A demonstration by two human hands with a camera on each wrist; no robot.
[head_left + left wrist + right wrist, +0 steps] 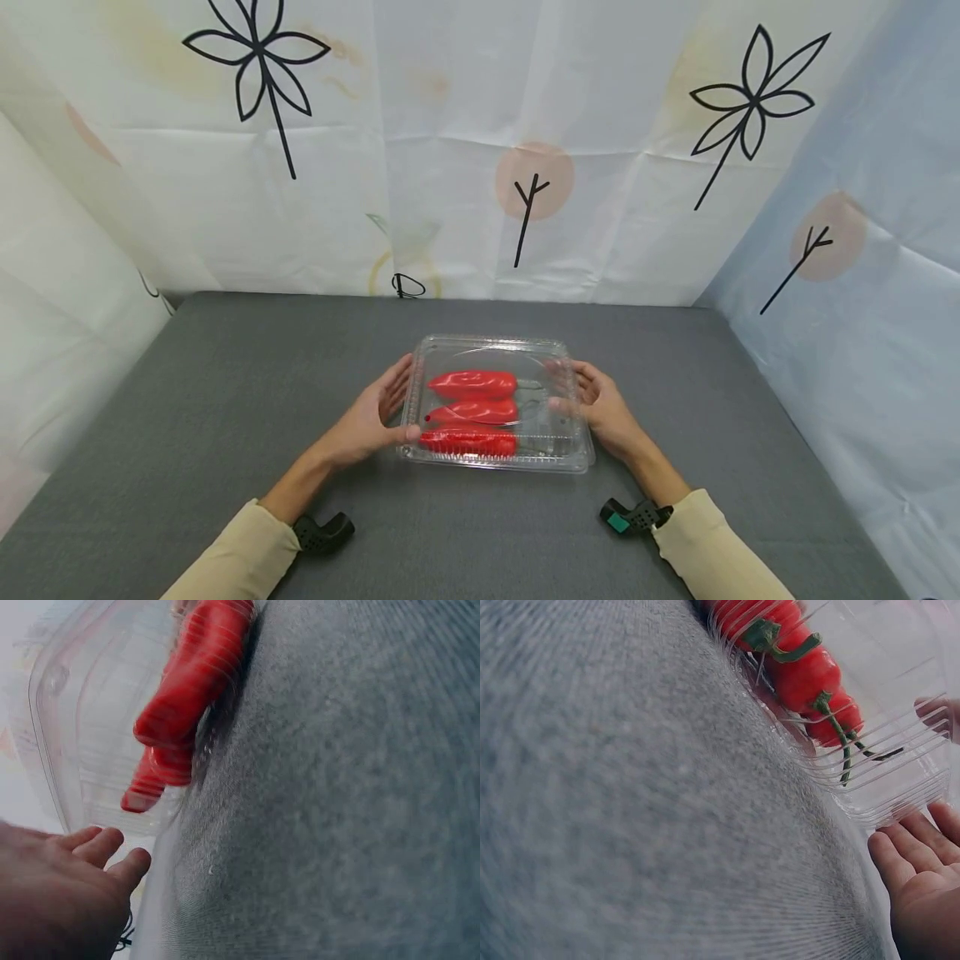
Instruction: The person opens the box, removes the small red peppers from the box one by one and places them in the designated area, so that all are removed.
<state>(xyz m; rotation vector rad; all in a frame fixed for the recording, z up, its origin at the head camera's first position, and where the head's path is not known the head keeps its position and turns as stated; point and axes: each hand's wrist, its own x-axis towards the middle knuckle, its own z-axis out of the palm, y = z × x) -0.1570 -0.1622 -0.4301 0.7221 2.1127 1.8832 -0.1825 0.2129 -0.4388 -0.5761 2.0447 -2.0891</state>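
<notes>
A clear plastic clamshell box (540,454) sits on the grey table, with three red peppers (471,411) lying side by side in it. Their green stems (832,724) point to the right and show in the right wrist view. Along the box's left side lies my left hand (367,421), fingers extended, thumb by the front left corner. My right hand (606,408) is at the right side, its fingers fairly straight and its thumb over the lid's edge. In the left wrist view the left fingers (101,846) look straight beside the box wall.
The grey cloth-covered table (300,350) spreads around the box. White printed curtains (450,167) close off the back and both sides. A black band with a device sits on each wrist.
</notes>
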